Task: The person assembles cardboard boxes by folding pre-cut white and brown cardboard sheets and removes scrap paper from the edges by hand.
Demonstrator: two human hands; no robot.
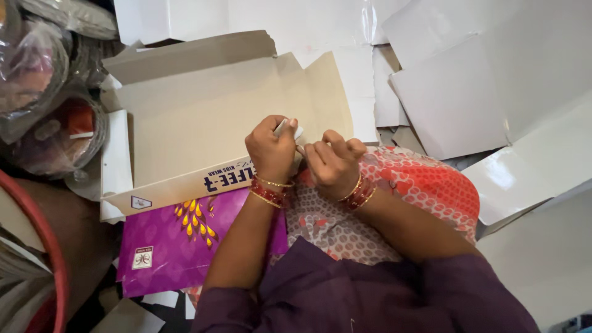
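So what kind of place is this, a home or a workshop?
Probably a small box-making workspace, perhaps in a home. Flat white card sheets lie piled all around, an unfolded cardboard box sits on the person's lap, and a purple printed box lies beneath it.

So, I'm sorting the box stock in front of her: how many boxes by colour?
Open grey-brown cardboard box, both hands at its flap: 1
Flat purple box beneath it: 1
Total: 2
The white sheets overlap too much to count.
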